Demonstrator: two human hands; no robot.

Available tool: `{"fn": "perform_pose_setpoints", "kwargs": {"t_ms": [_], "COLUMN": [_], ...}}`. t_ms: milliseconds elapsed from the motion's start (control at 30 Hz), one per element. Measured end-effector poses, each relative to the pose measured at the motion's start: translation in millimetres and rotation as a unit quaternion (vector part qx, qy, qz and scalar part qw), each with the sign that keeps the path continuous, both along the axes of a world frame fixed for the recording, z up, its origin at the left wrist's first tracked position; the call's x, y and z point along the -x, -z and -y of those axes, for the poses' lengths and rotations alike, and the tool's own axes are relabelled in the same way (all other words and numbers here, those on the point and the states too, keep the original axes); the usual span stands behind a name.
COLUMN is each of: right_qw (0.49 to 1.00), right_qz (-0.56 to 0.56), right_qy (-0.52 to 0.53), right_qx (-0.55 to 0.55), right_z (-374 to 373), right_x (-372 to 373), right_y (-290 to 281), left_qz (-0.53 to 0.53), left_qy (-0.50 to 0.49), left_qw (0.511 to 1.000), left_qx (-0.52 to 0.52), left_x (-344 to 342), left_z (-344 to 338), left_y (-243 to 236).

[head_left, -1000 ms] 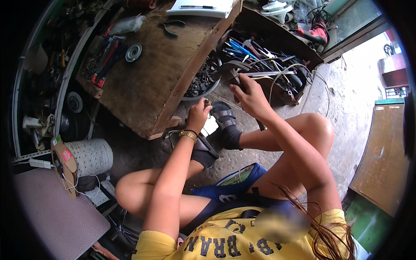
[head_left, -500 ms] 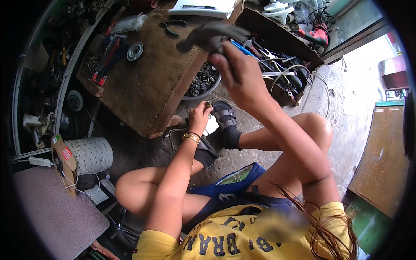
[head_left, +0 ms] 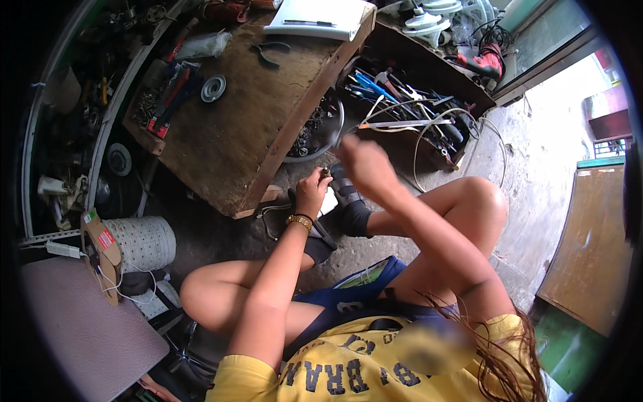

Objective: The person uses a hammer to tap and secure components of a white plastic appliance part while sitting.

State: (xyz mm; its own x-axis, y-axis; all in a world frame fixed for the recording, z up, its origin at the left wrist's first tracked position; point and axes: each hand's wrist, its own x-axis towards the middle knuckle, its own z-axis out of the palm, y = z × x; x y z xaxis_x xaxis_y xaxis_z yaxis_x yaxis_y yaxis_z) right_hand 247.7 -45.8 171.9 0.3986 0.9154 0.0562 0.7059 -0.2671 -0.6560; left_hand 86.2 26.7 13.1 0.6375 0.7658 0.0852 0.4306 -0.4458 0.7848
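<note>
My left hand [head_left: 310, 192] reaches down between my legs, fingers closed in a pinch on a small brass-coloured metal piece [head_left: 326, 172] standing upright above the floor. Close beneath that hand is a white flat-sided object [head_left: 328, 202], partly covered, beside my sandalled foot [head_left: 347, 191]. My right hand [head_left: 370, 167] is closed and blurred by motion, up and to the right of the left one. It grips a hammer, whose head is too smeared to make out clearly now.
A wooden bench [head_left: 221, 147] carries pliers [head_left: 271, 53], an open notebook [head_left: 318, 17] and a round metal disc [head_left: 213, 88]. Behind my hands sit a basin [head_left: 340, 120] of metal parts and a wooden toolbox [head_left: 469, 151] full of tools. A perforated drum [head_left: 142, 242] stands at left.
My right hand has swung down with the hammer, from over the bench edge toward my left hand. The left hand keeps its hold, nearly in place.
</note>
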Motion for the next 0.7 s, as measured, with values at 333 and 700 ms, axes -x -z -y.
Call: {"fn": "perform_pose_setpoints", "kwargs": {"t_ms": [333,700], "right_qw": [0.930,0.988], "right_qz": [-0.152,-0.079], "right_qy": [0.062,0.040], "right_qx": [-0.328,0.128], "right_z": [-1,63], "right_x": [-14,11], "right_y": [-113,41], "left_qz": [0.011,-0.028], "left_qy": [0.026,0.130], "left_qw": [0.999,0.991], "left_qx": [-0.024,0.015], "left_x": [11,8], "left_z": [13,11], "left_y": [-5,-7]}}
